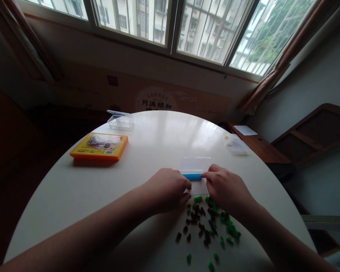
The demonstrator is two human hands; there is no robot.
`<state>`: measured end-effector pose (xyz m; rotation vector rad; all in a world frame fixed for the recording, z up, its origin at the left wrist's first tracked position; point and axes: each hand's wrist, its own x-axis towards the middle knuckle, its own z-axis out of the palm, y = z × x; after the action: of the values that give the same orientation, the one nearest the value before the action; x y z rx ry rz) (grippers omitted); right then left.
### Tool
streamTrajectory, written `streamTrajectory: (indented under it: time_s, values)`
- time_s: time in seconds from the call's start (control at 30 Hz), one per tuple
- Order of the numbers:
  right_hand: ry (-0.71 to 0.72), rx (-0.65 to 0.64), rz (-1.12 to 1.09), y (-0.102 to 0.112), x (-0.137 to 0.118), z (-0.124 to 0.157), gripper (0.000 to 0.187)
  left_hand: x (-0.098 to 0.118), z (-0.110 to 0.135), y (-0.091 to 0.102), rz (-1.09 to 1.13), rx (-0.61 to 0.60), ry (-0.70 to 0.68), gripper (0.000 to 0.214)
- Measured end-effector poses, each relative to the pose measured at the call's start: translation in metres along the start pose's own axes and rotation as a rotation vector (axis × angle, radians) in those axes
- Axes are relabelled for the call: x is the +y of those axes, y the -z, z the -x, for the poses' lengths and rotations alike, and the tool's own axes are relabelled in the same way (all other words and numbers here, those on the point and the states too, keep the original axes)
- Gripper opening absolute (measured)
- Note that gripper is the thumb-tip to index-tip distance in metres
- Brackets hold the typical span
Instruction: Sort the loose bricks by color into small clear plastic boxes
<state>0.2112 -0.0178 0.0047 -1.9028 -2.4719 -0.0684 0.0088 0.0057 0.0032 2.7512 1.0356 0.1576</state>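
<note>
A narrow blue studded strip, like a row of joined toy bricks (193,176), lies across a clear plastic box (200,187) whose lid (195,163) is tipped back. My left hand (170,189) is curled at the strip's left end, its thumb low beside the box; its far fingertips are hidden. At the right end, my right hand (228,187) has its fingertips against the strip, with the other fingers bent under. Just below both hands, small loose green pieces (198,198) and dark brown pieces (195,217) are scattered on the table.
The round white table (82,211) carries an orange-edged flat box (102,146) at left and an open clear box (120,121) behind it. Another clear container (236,144) with small yellowish bits is at right. A wooden surface (257,145) holding paper stands beyond the table's right edge.
</note>
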Motion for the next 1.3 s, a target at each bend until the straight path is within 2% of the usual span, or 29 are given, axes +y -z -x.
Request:
streamTrajectory:
  time_s: [1.0, 1.13, 1.3]
  values:
    - [0.026, 0.042, -0.019, -0.004, 0.004, 0.001, 0.023, -0.001, 0.0, -0.004, -0.004, 0.043, -0.007, 0.017]
    - [0.063, 0.098, -0.095, 0.001, 0.009, 0.003, 0.022, -0.001, 0.0, -0.003, -0.002, 0.036, -0.007, 0.017]
    - [0.093, 0.257, -0.313, 0.009, 0.023, 0.006, 0.023, 0.0, -0.001, 0.0, 0.004, 0.015, -0.018, 0.018]
